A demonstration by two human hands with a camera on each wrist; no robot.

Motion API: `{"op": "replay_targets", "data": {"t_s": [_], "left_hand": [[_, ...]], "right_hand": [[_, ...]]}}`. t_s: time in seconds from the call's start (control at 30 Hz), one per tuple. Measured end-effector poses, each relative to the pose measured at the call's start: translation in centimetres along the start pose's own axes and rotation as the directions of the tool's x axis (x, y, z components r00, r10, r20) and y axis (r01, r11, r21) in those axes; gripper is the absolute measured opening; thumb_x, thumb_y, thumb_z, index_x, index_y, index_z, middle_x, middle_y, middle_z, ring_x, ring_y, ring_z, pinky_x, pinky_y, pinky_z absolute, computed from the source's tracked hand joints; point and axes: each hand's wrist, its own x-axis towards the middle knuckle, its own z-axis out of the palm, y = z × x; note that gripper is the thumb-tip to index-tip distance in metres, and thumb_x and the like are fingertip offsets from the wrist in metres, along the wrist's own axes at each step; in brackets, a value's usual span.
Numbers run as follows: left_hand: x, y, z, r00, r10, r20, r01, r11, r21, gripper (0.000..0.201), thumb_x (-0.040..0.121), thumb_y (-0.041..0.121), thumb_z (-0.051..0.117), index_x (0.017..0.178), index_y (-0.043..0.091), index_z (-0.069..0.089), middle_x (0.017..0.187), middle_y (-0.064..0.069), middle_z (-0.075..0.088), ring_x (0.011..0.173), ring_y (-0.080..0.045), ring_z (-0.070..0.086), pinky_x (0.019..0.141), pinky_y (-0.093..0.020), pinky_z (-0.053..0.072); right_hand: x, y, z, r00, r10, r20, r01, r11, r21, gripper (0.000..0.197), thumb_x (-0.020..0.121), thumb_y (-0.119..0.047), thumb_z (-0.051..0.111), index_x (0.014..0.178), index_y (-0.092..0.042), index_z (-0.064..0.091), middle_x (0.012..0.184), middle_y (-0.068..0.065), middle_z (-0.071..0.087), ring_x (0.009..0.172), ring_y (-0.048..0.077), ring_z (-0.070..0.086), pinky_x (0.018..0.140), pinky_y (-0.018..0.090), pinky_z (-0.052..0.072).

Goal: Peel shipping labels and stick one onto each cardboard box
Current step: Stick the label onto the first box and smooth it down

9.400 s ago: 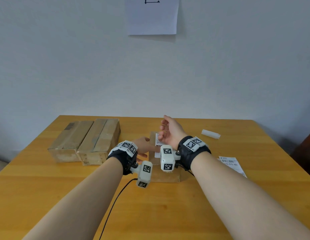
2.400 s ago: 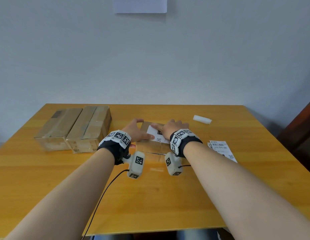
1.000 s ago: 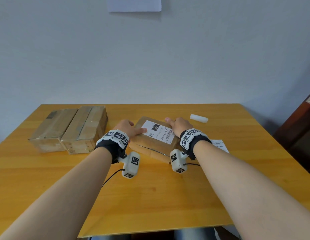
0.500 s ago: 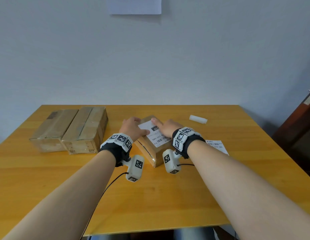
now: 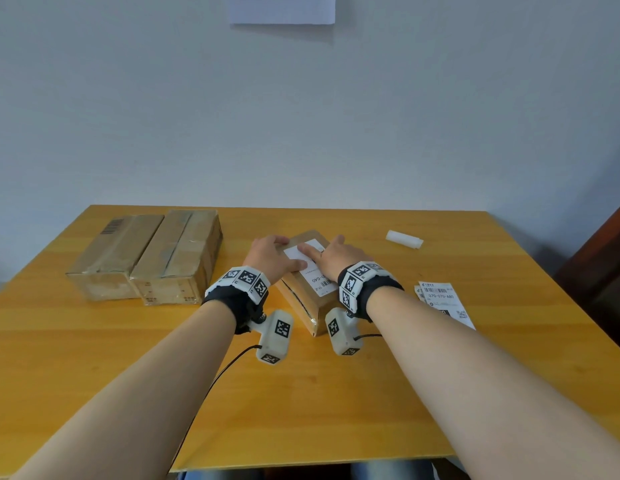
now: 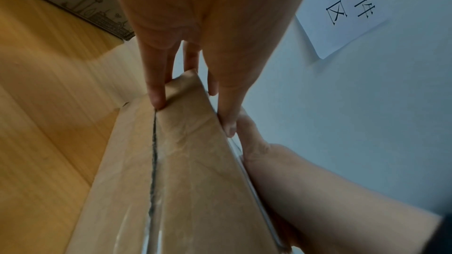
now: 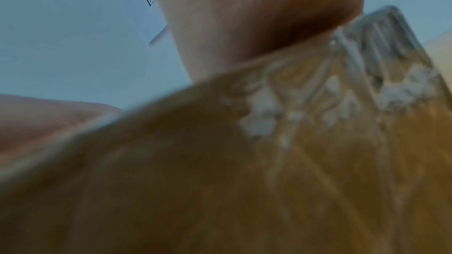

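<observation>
A small cardboard box (image 5: 303,308) lies mid-table with one corner toward me. A white shipping label (image 5: 315,275) is stuck on its top. My left hand (image 5: 271,255) grips the box's left edge, thumb on top. In the left wrist view its fingers (image 6: 156,92) run down the taped side of the box (image 6: 190,161). My right hand (image 5: 327,256) lies flat on the label with straight fingers. The right wrist view is blurred; the box (image 7: 244,161) fills it under the palm (image 7: 244,16). Two larger boxes (image 5: 114,254) (image 5: 180,254) sit side by side at the left.
Loose label sheets (image 5: 443,301) lie to the right of my right wrist. A white roll (image 5: 403,239) rests at the far right of the wooden table (image 5: 301,393). A paper sign (image 5: 282,8) hangs on the wall behind.
Over the last second both hands turned the labelled box from lying crosswise to pointing toward me. The right fingers now lie across the label's far end.
</observation>
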Motion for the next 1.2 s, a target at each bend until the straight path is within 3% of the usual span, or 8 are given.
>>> {"op": "replay_targets", "data": {"t_s": [0.17,0.33,0.6,0.9,1.0,1.07,1.13,1.2], "left_hand": [[-0.2,0.0,0.0,1.000,0.007,0.000,-0.007,0.999,-0.037,0.073,0.076,0.030,0.090,0.139,0.020,0.055,0.128,-0.006,0.063,0.099,-0.020,0.070,0.079,-0.030,0.059],[-0.4,0.1,-0.2,1.000,-0.006,0.021,0.008,0.998,-0.069,0.072,0.077,0.029,0.089,0.139,0.022,0.054,0.128,-0.005,0.063,0.097,-0.021,0.070,0.082,-0.033,0.060],[-0.5,0.2,-0.1,1.000,-0.013,0.003,0.014,0.997,-0.072,0.070,0.077,0.030,0.089,0.137,0.022,0.055,0.124,-0.005,0.063,0.099,-0.022,0.070,0.086,-0.038,0.061],[-0.7,0.4,-0.2,0.991,-0.100,-0.085,0.094,0.993,-0.070,0.071,0.078,0.036,0.089,0.136,0.022,0.051,0.137,-0.007,0.048,0.100,-0.019,0.059,0.066,-0.023,0.050],[-0.8,0.9,-0.3,0.987,-0.160,0.002,0.158,0.968,-0.193,0.071,0.082,0.025,0.087,0.137,0.013,0.044,0.114,-0.004,0.058,0.091,-0.019,0.065,0.084,-0.040,0.062],[-1.0,1.3,-0.4,0.985,-0.148,0.090,0.162,0.970,-0.181,0.075,0.082,0.023,0.086,0.142,0.008,0.042,0.103,-0.001,0.061,0.090,-0.017,0.067,0.087,-0.040,0.061],[-1.3,1.6,-0.4,0.985,-0.118,0.128,0.132,0.985,-0.110,0.081,0.079,0.027,0.089,0.144,0.010,0.042,0.104,0.000,0.065,0.095,-0.019,0.070,0.091,-0.043,0.060],[-1.6,1.7,-0.4,0.983,-0.100,0.155,0.111,0.992,-0.065,0.086,0.077,0.027,0.090,0.146,0.013,0.040,0.107,0.000,0.068,0.096,-0.019,0.072,0.093,-0.043,0.059]], "right_hand": [[0.9,0.6,0.0,1.000,0.014,0.006,-0.014,0.999,0.041,0.082,0.084,-0.092,0.033,0.114,-0.016,0.040,0.082,0.003,0.065,0.069,0.023,0.064,0.066,0.035,0.049],[1.6,1.1,-0.3,1.000,-0.011,0.014,0.010,0.996,0.090,0.077,0.089,-0.087,0.034,0.091,-0.014,0.060,0.074,0.001,0.066,0.063,0.022,0.063,0.058,0.031,0.044],[1.8,1.5,-0.8,0.998,-0.062,-0.007,0.062,0.994,0.089,0.071,0.096,-0.080,0.031,0.072,-0.016,0.053,0.068,0.000,0.061,0.058,0.020,0.058,0.056,0.031,0.040],[1.9,1.9,-1.0,0.999,-0.044,-0.023,0.046,0.994,0.098,0.066,0.103,-0.069,0.030,0.069,-0.016,0.050,0.066,0.000,0.059,0.055,0.020,0.054,0.054,0.030,0.039],[2.3,2.1,-0.9,1.000,-0.005,0.015,0.003,0.990,0.141,0.069,0.104,-0.068,0.025,0.082,-0.012,0.060,0.081,0.004,0.066,0.063,0.022,0.058,0.057,0.032,0.040],[2.4,1.8,-0.7,0.998,0.039,0.056,-0.050,0.978,0.204,0.080,0.101,-0.073,0.021,0.113,-0.007,0.064,0.101,0.010,0.070,0.084,0.028,0.066,0.071,0.036,0.048],[1.9,1.4,-0.6,0.991,0.104,0.079,-0.120,0.963,0.243,0.093,0.096,-0.079,0.022,0.155,-0.007,0.034,0.128,0.018,0.066,0.110,0.035,0.066,0.088,0.041,0.052],[1.1,1.0,-0.8,0.989,0.125,0.080,-0.142,0.954,0.265,0.103,0.094,-0.081,0.028,0.163,-0.009,0.003,0.141,0.020,0.059,0.110,0.036,0.066,0.082,0.039,0.051]]}}
